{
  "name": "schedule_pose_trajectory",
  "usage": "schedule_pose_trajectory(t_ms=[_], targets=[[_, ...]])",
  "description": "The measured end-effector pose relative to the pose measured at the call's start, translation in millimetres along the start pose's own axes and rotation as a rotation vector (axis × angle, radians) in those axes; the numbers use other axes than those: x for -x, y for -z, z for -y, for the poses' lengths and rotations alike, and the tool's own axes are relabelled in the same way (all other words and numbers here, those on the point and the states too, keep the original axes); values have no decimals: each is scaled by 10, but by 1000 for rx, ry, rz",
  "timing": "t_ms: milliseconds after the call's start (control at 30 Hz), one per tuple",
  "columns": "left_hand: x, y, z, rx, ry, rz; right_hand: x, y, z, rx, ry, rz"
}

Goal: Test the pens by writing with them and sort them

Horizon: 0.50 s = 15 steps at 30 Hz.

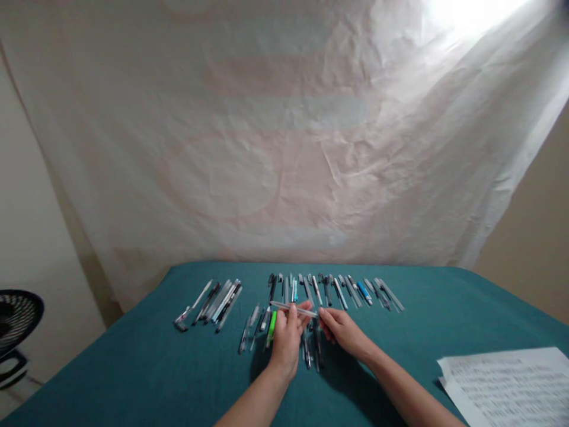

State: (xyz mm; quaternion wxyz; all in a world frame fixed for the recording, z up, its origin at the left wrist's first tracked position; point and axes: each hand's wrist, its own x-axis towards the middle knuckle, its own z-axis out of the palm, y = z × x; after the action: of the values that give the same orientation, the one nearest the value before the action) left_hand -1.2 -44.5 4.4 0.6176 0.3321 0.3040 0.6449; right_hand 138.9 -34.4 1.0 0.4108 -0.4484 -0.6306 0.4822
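Observation:
Both hands hold one clear pen (284, 306) crosswise above the teal cloth. My left hand (287, 338) pinches it near its middle, and my right hand (341, 329) pinches its right end. Under the hands lies a short row of pens, among them a green one (271, 328). Behind, a long row of pens (338, 291) runs to the right, and a tight bundle of pens (217, 302) lies to the left.
A teal cloth covers the table (155, 367). Printed sheets of paper (511, 379) lie at the front right. A creased white sheet (284, 148) hangs behind the table. A black fan (15, 320) stands on the floor at the left.

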Motion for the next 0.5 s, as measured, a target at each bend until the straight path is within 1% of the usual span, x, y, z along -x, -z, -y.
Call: schedule_pose_trajectory(t_ms=[100, 233, 333, 400, 500], targets=[[2, 1, -6, 4, 5, 0, -19, 2, -31, 59, 46, -53], [-4, 15, 2, 16, 9, -6, -13, 3, -38, 124, 99, -87], [-12, 27, 10, 29, 5, -22, 6, 2, -19, 121, 139, -102], [-15, 31, 13, 36, 3, -31, 12, 5, -11, 75, 137, -96], [-15, 27, 13, 41, 8, -35, 4, 15, -22, 31, 65, -57]])
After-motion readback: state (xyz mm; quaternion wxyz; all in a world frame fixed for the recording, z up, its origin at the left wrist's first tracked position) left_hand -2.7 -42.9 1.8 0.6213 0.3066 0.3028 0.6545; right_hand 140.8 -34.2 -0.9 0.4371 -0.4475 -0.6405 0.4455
